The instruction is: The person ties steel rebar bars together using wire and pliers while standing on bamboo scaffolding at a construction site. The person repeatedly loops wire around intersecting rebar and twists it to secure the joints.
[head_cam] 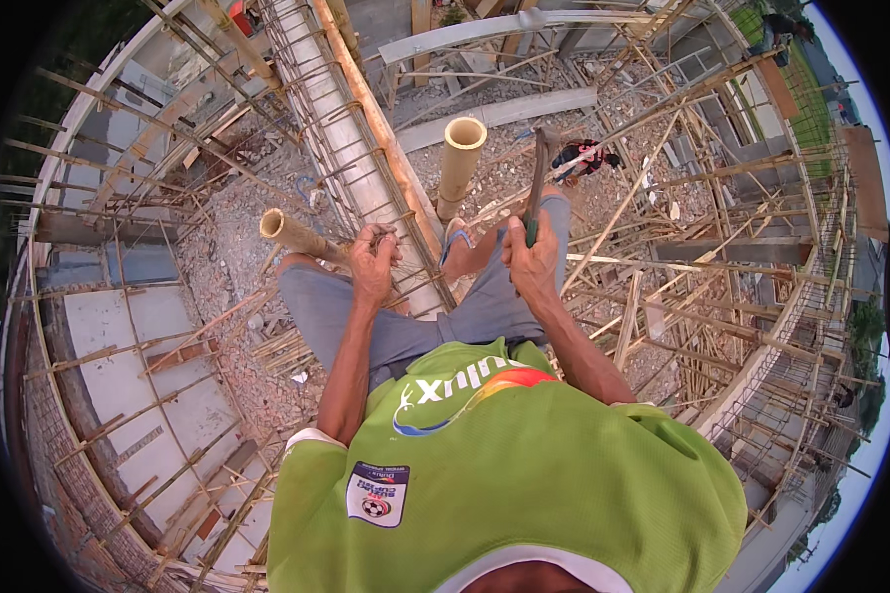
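My right hand [532,256] is closed around the green grip of a dark metal hand tool [540,174], which looks like a hammer. The tool's head points away from me, above my right knee. Fingers bent and tips close together, my left hand [375,259] hovers by the steel rebar cage [356,152]. Whether thin wire lies in those fingers is too small to tell. The cage runs away from me along a pale beam form [348,133], with a wooden board [374,111] along its right side. Between my legs the form's near end shows.
Cut bamboo poles stand upright beyond my right foot [460,163] and by my left knee [297,231]. Far below lies rubble ground [237,222], where another person [582,159] bends over. Bamboo scaffolding [682,296] crosses the right side. Another person [779,30] is at the upper right.
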`<state>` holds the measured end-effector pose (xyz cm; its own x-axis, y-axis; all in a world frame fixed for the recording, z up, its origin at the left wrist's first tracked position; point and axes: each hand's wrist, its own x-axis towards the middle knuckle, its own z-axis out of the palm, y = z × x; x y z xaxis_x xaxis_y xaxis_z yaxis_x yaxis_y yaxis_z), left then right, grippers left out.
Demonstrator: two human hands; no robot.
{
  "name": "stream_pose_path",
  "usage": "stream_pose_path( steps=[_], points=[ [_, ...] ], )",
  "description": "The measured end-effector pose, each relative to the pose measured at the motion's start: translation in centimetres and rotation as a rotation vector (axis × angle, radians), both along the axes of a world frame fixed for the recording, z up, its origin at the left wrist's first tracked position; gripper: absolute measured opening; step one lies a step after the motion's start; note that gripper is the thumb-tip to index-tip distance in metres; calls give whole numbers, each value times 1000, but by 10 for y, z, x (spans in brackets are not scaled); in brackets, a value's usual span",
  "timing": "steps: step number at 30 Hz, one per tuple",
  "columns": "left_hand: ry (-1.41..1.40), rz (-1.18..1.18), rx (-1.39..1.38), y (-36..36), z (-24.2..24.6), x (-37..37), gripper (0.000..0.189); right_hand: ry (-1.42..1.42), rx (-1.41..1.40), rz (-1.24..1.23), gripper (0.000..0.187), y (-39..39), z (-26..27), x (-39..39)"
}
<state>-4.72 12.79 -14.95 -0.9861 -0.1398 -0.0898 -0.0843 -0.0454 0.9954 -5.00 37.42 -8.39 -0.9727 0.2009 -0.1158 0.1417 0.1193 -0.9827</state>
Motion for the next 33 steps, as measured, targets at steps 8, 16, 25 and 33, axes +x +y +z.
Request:
stream_pose_path(
  steps=[8,16,25,33],
  points=[
    [-51,64,-265,0,-51,-1,9,-122,78,81,34,5,12,-84],
    [116,96,-423,3,-70,-8,11,-263,837,830,34,21,-124,-329],
    [-17,43,-362,-13,-79,-19,13,-469,929,1366,42,-78,-334,-359],
    [-109,-42,-322,-19,-71,-28,16,-572,1000,1469,47,-81,-430,-344]
  ],
)
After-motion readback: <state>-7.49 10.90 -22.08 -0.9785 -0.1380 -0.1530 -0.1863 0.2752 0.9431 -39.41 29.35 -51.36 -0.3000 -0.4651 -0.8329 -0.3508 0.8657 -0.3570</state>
